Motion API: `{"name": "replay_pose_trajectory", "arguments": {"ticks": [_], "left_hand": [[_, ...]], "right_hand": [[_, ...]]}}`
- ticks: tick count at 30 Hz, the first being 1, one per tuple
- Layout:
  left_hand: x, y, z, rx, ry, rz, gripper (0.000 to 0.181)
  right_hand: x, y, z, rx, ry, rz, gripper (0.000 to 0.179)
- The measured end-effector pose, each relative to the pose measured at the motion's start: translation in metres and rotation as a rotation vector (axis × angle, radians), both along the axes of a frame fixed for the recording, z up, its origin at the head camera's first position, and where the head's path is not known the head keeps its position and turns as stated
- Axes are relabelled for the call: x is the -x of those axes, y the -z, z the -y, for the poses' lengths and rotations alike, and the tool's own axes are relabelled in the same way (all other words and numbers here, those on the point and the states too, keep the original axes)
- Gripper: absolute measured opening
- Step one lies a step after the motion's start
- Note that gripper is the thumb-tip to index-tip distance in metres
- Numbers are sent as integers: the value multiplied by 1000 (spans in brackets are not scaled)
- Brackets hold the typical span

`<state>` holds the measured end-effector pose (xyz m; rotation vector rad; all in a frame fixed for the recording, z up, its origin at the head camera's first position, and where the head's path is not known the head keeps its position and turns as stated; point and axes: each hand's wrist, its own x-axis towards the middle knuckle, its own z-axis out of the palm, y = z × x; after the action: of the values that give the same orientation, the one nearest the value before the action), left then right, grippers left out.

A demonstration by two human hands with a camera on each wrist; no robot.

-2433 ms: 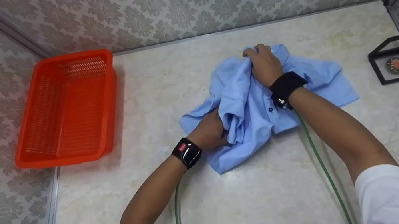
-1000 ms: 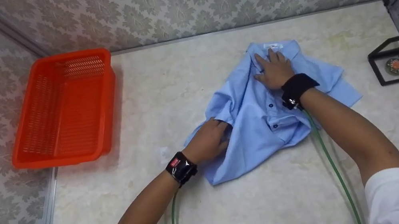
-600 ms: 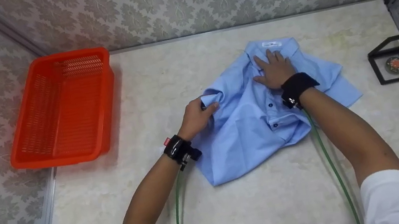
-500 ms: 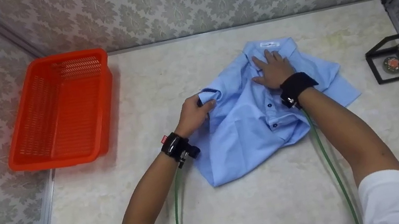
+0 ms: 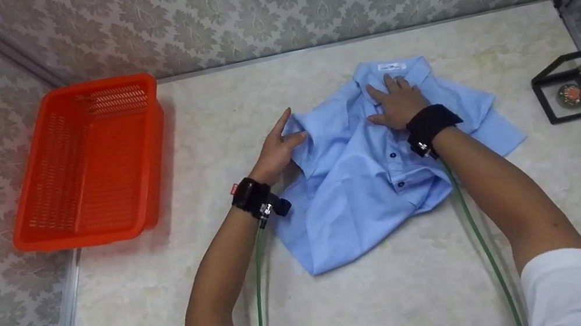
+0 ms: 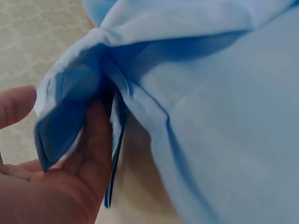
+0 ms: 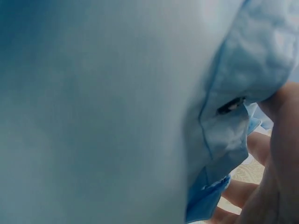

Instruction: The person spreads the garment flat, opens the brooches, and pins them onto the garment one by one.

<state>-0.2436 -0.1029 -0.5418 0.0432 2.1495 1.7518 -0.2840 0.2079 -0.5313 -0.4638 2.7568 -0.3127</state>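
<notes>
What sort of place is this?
Probably a small recording booth: patterned walls enclose a pale tabletop on three sides, and green cables run from the black wristbands.

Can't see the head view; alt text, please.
A rumpled blue shirt lies on a pale table, the right hand spread below its collar, the left hand at a sleeve. Red basket at left; open black frame with a round object at right.

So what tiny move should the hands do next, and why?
Perhaps the left hand should gently draw the sleeve outward: it looks creased, and the right hand lies spread on the blue shirt near the collar, which could steady the cloth.
</notes>
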Motion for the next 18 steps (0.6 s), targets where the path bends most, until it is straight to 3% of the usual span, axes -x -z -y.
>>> {"name": "replay_pose_trajectory", "arguments": {"ticks": [2, 6, 10, 14, 18], "left_hand": [[1, 2, -1, 108, 24, -84, 70], [3, 5, -1, 489, 82, -269, 70], [0, 6, -3, 816, 159, -373, 75], [-4, 8, -2, 1003, 189, -428, 70], [-5, 6, 1, 1087, 159, -430, 68]], "right_hand": [[-1, 1, 0, 1, 0, -4, 76], [-1, 1, 0, 3, 2, -7, 76], [-1, 1, 1, -8, -6, -16, 76], [-2, 1, 2, -10, -10, -31, 75], [-2, 1, 1, -8, -1, -29, 75]]}}
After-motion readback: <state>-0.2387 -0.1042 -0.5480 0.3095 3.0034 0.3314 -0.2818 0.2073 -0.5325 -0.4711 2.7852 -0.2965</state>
